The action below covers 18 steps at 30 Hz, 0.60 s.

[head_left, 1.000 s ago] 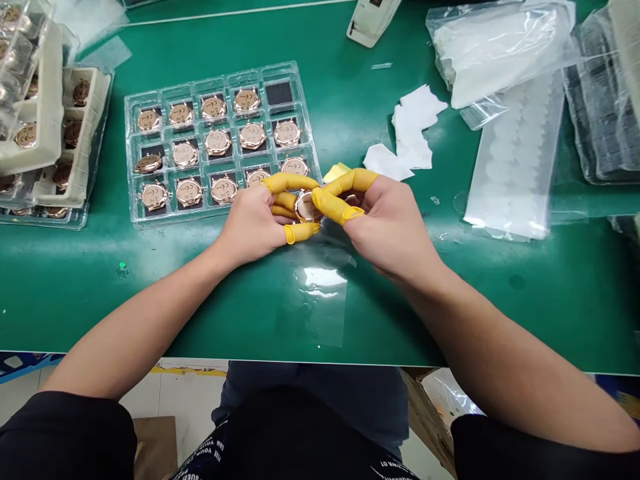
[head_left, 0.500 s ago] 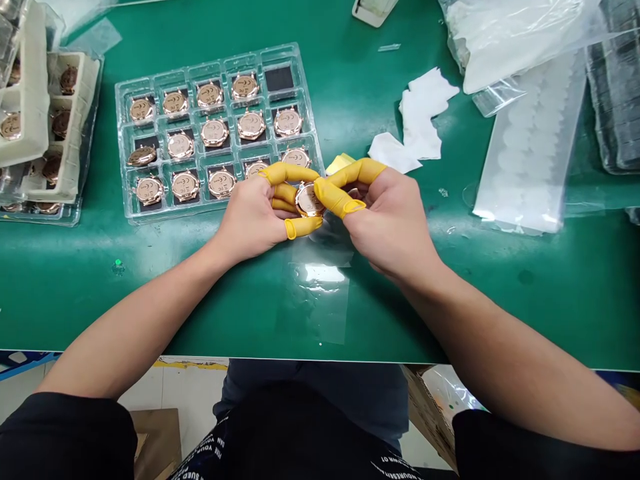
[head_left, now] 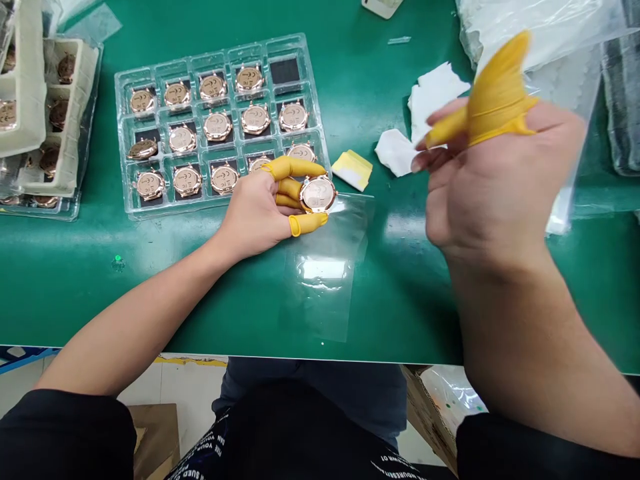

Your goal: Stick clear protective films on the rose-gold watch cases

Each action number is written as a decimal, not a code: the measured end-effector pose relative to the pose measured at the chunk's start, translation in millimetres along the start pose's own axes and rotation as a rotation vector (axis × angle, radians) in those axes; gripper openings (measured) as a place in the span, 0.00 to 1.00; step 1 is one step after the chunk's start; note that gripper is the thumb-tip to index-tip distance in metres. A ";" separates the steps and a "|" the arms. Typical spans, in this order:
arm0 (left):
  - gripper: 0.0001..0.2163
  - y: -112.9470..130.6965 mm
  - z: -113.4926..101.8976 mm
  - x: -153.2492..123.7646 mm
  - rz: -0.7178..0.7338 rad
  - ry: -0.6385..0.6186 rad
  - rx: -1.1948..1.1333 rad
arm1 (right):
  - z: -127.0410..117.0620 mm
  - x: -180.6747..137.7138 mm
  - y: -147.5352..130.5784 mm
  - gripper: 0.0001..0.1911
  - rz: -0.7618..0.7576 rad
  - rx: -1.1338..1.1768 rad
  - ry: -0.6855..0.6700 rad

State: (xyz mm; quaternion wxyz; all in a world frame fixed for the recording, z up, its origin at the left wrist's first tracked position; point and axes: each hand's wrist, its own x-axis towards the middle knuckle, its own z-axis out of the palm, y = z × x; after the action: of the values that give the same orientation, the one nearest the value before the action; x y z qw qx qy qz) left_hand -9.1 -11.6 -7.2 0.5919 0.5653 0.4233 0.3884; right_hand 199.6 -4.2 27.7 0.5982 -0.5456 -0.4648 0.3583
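Note:
My left hand, with yellow finger cots, is closed round a rose-gold watch case and holds it just above a clear film sheet on the green mat. My right hand is raised well to the right of the case, slightly blurred. Its cot-covered thumb and forefinger are pressed together in a pinch, and I cannot make out what is between them. Left of my left hand lies a clear compartment tray with several rose-gold cases in its pockets; its top-right pocket has none.
A small yellow pad and white paper scraps lie between my hands. Stacked trays of cases stand at far left. Plastic bags and scalloped white strips fill the right. The table's near edge runs below.
My right hand has let go of the watch case and swung up and to the right. My left hand still holds the case, which now shows in full.

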 end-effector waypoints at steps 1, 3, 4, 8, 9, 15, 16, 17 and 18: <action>0.27 -0.1 0.1 0.0 0.003 0.000 -0.004 | -1.6 3.0 0.1 0.13 0.013 0.028 -0.009; 0.27 -0.4 0.4 -0.1 0.008 0.005 -0.012 | -1.2 4.3 2.3 0.13 0.067 0.086 -0.083; 0.27 -0.6 0.6 -0.2 0.012 0.011 -0.014 | 0.4 2.7 4.2 0.16 0.113 0.099 -0.142; 0.27 -1.2 1.2 -0.8 0.030 0.030 -0.013 | 10.7 -12.3 10.2 0.28 0.336 0.026 -0.396; 0.27 -1.6 1.2 -1.1 0.034 0.030 -0.017 | 13.5 -16.5 10.6 0.26 0.374 0.009 -0.453; 0.28 -4.4 1.6 -2.1 0.057 0.014 -0.017 | 28.7 -34.2 8.9 0.18 0.444 0.105 -0.406; 0.28 -4.7 1.9 -2.1 0.056 0.020 -0.009 | 30.4 -36.0 8.6 0.16 0.440 0.115 -0.364; 0.28 -4.8 2.2 -2.0 0.056 0.024 -0.003 | 31.8 -37.4 8.2 0.15 0.433 0.118 -0.330; 0.28 -4.7 2.6 -1.8 0.058 0.027 -0.002 | 32.6 -38.5 7.9 0.14 0.428 0.116 -0.307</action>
State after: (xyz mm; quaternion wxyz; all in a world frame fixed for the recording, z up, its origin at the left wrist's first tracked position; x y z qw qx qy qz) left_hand -7.4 -14.5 -11.8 0.5751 0.5715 0.4145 0.4133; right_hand 157.3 -28.6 12.7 0.4617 -0.5355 -0.4030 0.5811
